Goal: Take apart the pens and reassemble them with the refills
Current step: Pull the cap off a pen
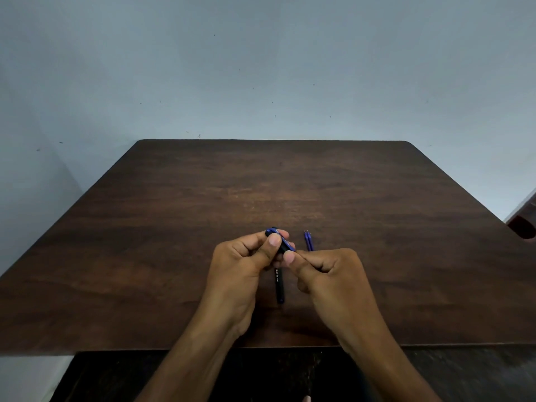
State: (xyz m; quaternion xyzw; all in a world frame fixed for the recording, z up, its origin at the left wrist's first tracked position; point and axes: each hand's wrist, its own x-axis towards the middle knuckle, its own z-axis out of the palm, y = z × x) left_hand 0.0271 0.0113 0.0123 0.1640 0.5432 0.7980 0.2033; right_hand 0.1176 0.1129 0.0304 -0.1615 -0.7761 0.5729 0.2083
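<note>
A dark pen with a blue clip (280,241) is held above the table, slanting from upper left to lower right. My left hand (242,265) grips its upper end, thumb laid over the barrel. My right hand (327,271) pinches the lower end between thumb and curled fingers. A second black pen (279,285) with white lettering lies on the wooden table (174,227) below my hands, its upper part hidden by them. Two blue refills (308,240) lie side by side just right of the held pen, their lower ends behind my right hand.
The table's front edge runs just under my wrists, with dark floor below it. A pale wall stands behind the far edge. Part of a dark reddish object (523,227) shows at the right border.
</note>
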